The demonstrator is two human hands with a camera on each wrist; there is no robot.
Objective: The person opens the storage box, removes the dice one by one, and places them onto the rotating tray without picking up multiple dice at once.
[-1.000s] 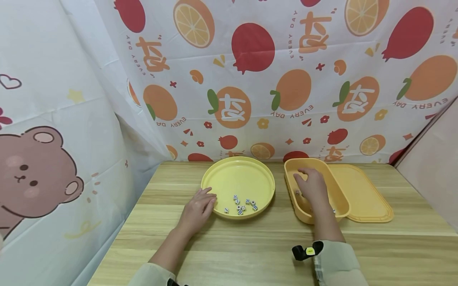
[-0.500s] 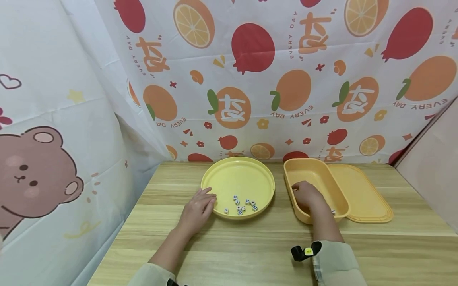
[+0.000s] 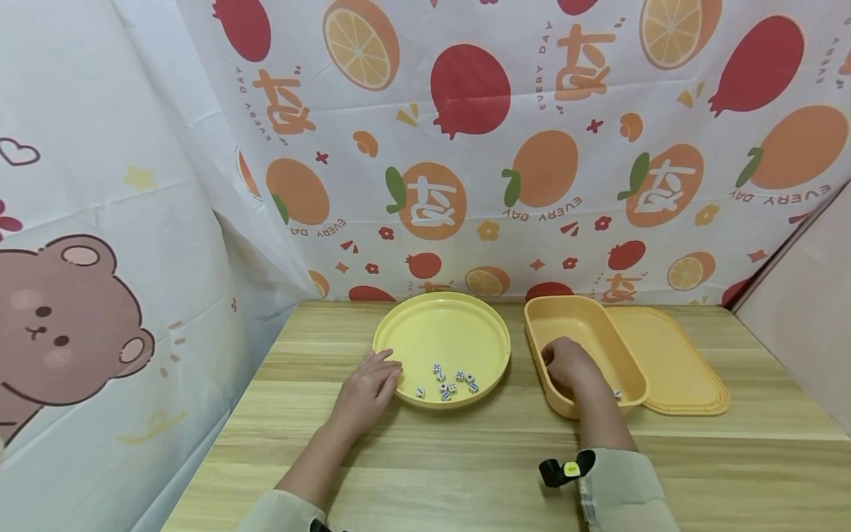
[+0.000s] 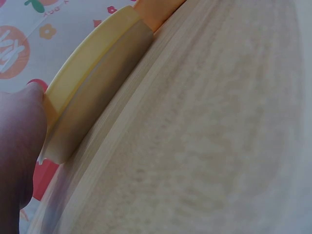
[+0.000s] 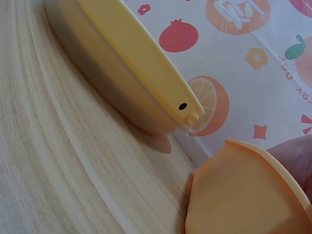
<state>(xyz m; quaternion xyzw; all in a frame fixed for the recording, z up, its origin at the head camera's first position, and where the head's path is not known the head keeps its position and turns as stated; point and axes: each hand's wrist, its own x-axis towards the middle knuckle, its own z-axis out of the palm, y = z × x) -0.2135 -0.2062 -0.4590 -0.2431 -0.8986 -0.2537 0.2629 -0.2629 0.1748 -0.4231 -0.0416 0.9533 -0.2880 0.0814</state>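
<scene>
A round yellow tray [image 3: 442, 336] stands on the table, with several small white dice [image 3: 452, 387] gathered towards its near side. At its left rim rests my left hand [image 3: 364, 391], thumb and fingers extended along the edge; the left wrist view shows this hand [image 4: 22, 131] against the tray's side [image 4: 92, 68]. My right hand [image 3: 573, 366] reaches down into the orange rectangular box [image 3: 601, 325], fingertips hidden by the hand and the box wall. Beside the right wrist, a white die [image 3: 617, 394] lies in the box. In the right wrist view the box wall [image 5: 243, 195] covers most of the hand.
An orange lid [image 3: 665, 355] lies flat to the right of the box, partly against its side. The wooden table [image 3: 465, 473] reaches back to a fruit-printed cloth [image 3: 485, 185]. On the left hangs a white cloth with a bear [image 3: 66, 318].
My right hand has lowered from above the box's inside down into it. The box has shifted very slightly left. My left hand, the tray and its dice have stayed put.
</scene>
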